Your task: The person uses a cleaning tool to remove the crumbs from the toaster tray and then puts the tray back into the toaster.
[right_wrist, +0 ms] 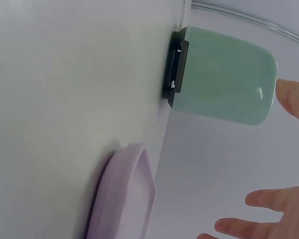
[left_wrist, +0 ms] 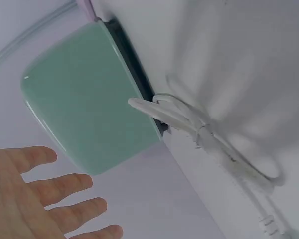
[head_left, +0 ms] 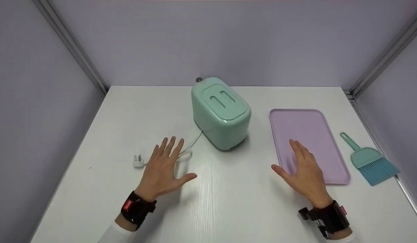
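A mint-green toaster (head_left: 221,114) with a lid marked by two slot shapes stands at the middle of the white table. Its white cord (left_wrist: 214,144) lies bundled beside it and ends in a three-pin plug (head_left: 138,162). Over the cord hovers my left hand (head_left: 162,173), fingers straight and spread, holding nothing. My right hand (head_left: 304,172) is held above the near left part of a pink tray (head_left: 306,145), its fingers extended and thumb apart, likewise holding nothing. In the right wrist view the toaster (right_wrist: 224,74) shows its end face and dark base.
At the right edge of the table lies a small green dustpan (head_left: 366,157) with a blue-bristled brush (head_left: 378,171). A dark round knob (head_left: 199,80) shows at the toaster's far end. Pale panels (head_left: 208,40) enclose the table at the back and sides.
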A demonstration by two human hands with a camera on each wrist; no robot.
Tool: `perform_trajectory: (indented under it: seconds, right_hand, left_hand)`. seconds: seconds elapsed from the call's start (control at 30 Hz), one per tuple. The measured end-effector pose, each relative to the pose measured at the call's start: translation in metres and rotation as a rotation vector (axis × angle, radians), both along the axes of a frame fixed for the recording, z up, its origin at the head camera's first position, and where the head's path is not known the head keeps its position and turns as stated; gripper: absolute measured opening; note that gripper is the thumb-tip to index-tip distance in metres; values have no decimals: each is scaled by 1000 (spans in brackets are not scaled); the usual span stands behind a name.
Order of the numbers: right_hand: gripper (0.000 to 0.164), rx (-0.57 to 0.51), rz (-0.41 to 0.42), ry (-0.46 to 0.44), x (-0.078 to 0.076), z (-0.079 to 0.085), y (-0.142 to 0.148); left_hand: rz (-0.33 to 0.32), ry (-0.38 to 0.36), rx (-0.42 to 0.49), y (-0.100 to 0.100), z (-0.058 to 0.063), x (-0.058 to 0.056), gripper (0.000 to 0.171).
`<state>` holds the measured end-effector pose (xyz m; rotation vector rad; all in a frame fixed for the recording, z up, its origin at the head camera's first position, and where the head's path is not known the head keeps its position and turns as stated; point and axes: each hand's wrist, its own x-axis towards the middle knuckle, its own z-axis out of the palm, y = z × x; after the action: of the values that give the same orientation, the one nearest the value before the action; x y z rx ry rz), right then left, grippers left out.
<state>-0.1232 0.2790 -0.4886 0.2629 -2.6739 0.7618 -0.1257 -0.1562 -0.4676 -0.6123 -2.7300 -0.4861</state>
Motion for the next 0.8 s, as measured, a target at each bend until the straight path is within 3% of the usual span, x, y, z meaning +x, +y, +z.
perform_trajectory:
  seconds: [0.17,0.33,0.57,0.8]
  right_hand:
    - [89,-182,23,-50,-9,-4,-20]
    - [80,-436,86,-147,-21,-10,-44]
    - [73,-715,73,-315,-37,-20,-81]
    - [73,-1166,-9,-537,-49,-27,-114]
  left_hand:
    - [-55,46,10,7,19,-15,99]
    - [-95,94,9,20,29,-31,99]
    - [-144,116,44,44,25,-52,95]
    - [-140,163,65,66,19,-71,95]
